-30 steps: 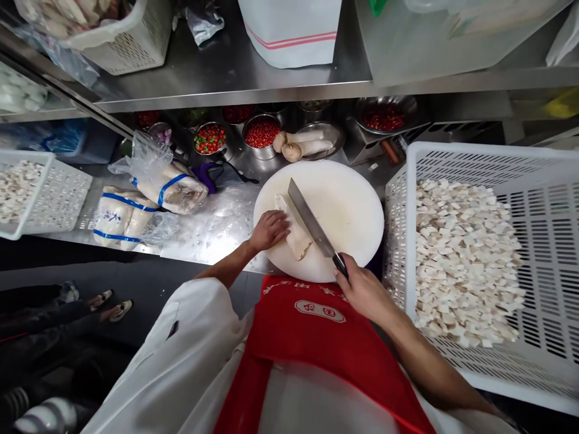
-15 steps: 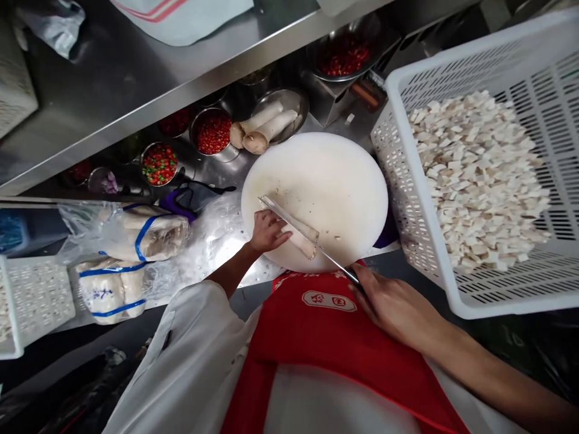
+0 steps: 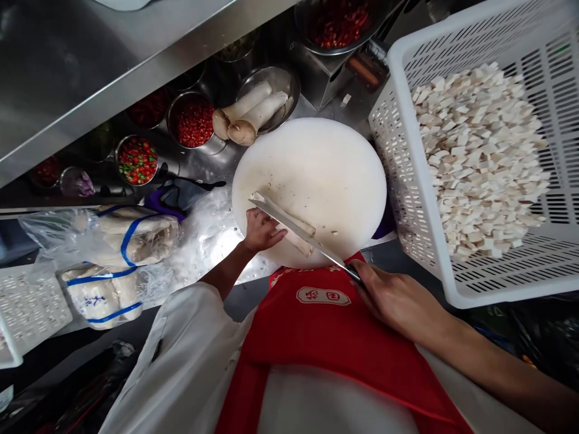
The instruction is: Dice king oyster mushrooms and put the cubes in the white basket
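Observation:
On a round white cutting board (image 3: 335,163) lies a king oyster mushroom (image 3: 300,244), with a long strip (image 3: 305,225) on the far side of the blade. My left hand (image 3: 262,231) is curled on the mushroom's left part and steadies it, the fingers close to the knife. The handle of a long knife (image 3: 323,250) is wrapped in my right hand (image 3: 389,295) at the board's near right edge. Its blade runs lengthwise along the mushroom and hides part of it. Small crumbs are scattered about the board.
To the right stands a white slotted basket (image 3: 416,199) heaped with diced mushroom (image 3: 479,163). Two whole king oyster mushrooms (image 3: 256,114) rest on a metal dish behind the board. Bowls of chopped chillies (image 3: 194,120) sit under a steel shelf (image 3: 149,72). Bagged mushrooms (image 3: 108,292) lie left.
The view has shifted slightly. The blade has turned to show more of its flat side, and the far strip shows more along its length. Both hands keep their holds.

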Demonstrator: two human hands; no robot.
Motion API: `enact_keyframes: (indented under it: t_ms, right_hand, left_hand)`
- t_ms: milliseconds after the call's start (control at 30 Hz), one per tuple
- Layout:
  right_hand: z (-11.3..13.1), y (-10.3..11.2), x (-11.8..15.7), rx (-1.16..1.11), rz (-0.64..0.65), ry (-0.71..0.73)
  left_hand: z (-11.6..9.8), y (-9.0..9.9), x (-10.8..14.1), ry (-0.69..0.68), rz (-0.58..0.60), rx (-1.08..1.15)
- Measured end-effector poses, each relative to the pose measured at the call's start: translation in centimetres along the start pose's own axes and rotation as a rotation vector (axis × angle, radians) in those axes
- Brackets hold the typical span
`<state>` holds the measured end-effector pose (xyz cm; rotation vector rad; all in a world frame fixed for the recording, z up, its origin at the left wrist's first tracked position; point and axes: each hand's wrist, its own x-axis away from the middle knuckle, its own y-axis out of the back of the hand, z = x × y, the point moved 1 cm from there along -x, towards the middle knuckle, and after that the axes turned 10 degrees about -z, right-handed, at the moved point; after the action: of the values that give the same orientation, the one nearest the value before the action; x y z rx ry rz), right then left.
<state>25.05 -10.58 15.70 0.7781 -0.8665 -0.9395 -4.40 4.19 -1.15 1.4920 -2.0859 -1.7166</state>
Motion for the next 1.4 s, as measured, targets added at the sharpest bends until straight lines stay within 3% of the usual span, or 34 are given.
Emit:
enact_keyframes:
  t_ms: [233, 400, 567, 767, 967, 1133, 1267, 1400]
  right_hand:
    - [-0.3, -0.6, -0.3, -0.044, 0.025, -0.022]
    - [-0.4, -0.9, -0.2, -0.120, 0.015, -0.021]
    - [-0.4, -1.5, -1.2, -0.106, 0.163, -0.087]
    - [0.0, -2.5, -5.8, -0.088, 0.376, -0.196]
    - [1.5, -2.9, -10.6, -0.086, 0.215, -0.104]
    - [1.0, -3.2, -8.4, -0.069, 0.173, -0.095]
    - [-1.3, -3.8, -4.8, -0.093, 0.229, -0.148]
    - [-2.0, -2.5, -2.1, -0.115, 0.152, -0.176]
  left_hand:
    - [0.0, -0.1, 0.1, 0.042, 0.039, 0.008]
    - [0.0, 0.0, -0.2, -0.018, -0.029, 0.052]
    - [0.3, -0.2, 0.2, 0.023, -0.015, 0.077]
    - [0.3, -0.2, 0.2, 0.069, 0.069, 0.078]
    - [-0.1, 0.3, -0.6, 0.069, 0.062, 0.031]
    - [-0.6, 0.9, -0.8, 0.025, -0.017, 0.038]
    - [-0.9, 1.1, -0.3, 0.053, 0.023, 0.038]
    - [-1.1, 1.1, 0.0, 0.025, -0.019, 0.027]
